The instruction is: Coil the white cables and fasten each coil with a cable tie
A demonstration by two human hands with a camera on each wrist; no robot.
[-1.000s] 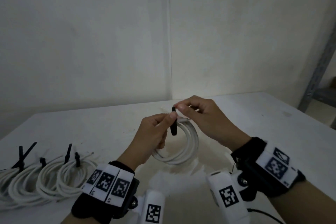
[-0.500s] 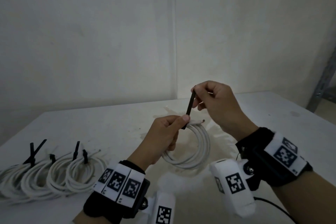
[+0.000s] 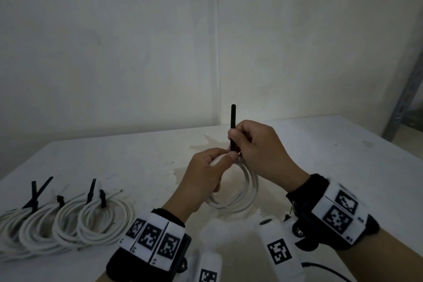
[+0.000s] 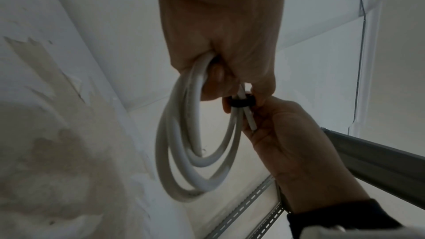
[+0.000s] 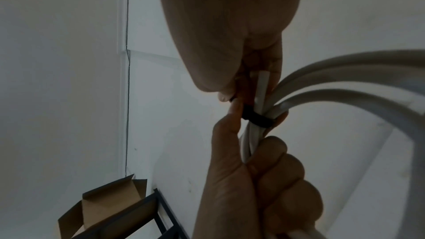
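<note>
The left hand (image 3: 206, 174) grips the white coil (image 3: 242, 192) at its top, bunching the strands so the black cable tie (image 3: 233, 126) can cinch them. Just above it, the right hand (image 3: 258, 146) pinches the tie's upright tail, probably to draw it tight.

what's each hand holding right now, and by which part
The left hand grips the white cable coil at its top, beside the tied spot. The right hand pinches the black cable tie by its free tail, just above the coil.

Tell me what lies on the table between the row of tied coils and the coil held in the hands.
Nothing: in the head view, only bare table separates the tied coils from the held coil.
</note>
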